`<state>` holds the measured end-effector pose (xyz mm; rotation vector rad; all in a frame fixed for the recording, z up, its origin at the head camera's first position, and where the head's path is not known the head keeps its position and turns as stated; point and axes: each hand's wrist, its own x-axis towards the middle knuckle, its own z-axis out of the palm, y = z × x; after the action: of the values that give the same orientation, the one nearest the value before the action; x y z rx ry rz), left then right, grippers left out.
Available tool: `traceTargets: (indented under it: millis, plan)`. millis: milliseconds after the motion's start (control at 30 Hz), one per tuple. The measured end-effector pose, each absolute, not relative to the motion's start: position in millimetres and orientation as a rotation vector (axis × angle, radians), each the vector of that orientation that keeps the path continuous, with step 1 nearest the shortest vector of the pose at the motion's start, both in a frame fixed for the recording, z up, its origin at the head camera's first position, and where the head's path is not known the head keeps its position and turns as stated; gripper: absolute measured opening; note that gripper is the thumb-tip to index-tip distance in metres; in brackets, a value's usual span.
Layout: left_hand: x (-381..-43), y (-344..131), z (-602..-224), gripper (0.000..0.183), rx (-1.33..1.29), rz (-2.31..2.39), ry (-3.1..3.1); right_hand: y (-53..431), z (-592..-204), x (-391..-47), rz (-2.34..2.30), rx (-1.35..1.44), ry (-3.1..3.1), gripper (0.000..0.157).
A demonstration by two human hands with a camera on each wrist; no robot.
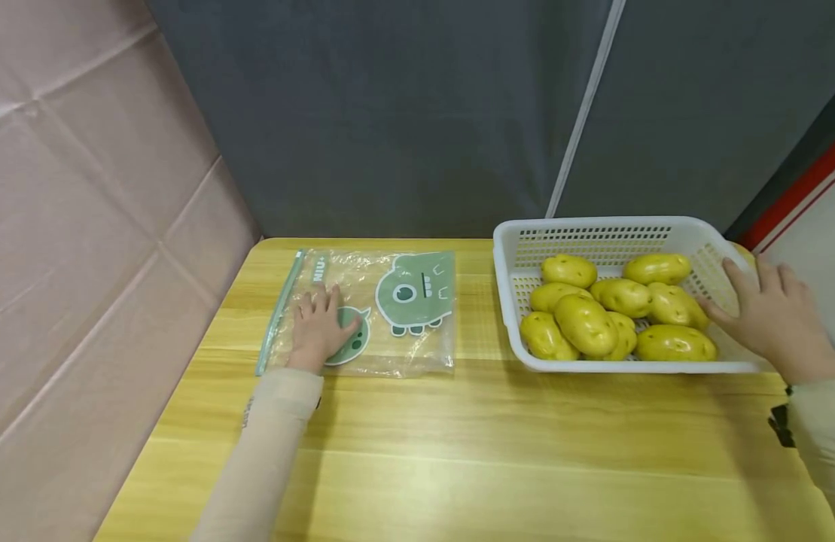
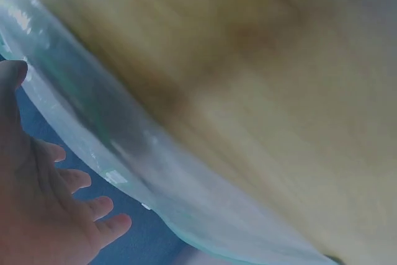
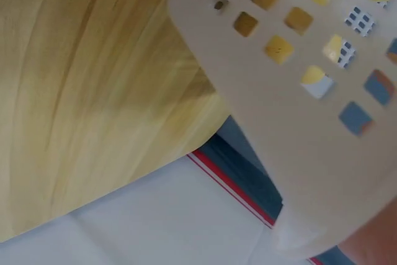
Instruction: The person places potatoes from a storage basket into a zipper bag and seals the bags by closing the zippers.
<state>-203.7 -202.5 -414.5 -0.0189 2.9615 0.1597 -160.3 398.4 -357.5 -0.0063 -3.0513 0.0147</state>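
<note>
A clear zip bag (image 1: 417,346) with green cartoon prints lies flat on the wooden table at the left. Over its zip end is my left hand (image 1: 315,327), fingers spread and straight; the left wrist view shows this hand (image 2: 56,197) beside the bag's curved edge (image 2: 142,147). To the right stands a white plastic basket (image 1: 505,293) holding several yellow potatoes (image 1: 585,325). My right hand (image 1: 772,312) is at the basket's right rim with its fingers extended. Only a bit of that hand (image 3: 375,240) shows past the basket wall (image 3: 248,85) in the right wrist view.
The wooden table (image 1: 417,459) runs along a dark grey curtain (image 1: 403,120) at the back. A pinkish quilted panel (image 1: 105,263) borders the left side. Beyond the right edge is a white surface with a red stripe (image 1: 796,196).
</note>
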Motion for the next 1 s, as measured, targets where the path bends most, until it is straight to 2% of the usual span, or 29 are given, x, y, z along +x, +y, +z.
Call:
traceTargets:
  millis: [667,1000]
  plan:
    - [-201.7,-207.9,-426.1,0.074,0.023,0.264,2.900,408.5,-375.9,-163.8,-0.023,0.078,-3.055,0.072]
    - [-206.0,-211.5,-428.1,0.074,0.063,0.256,2.878,412.9,-374.3,-164.4,0.042,0.029,-3.118,0.071]
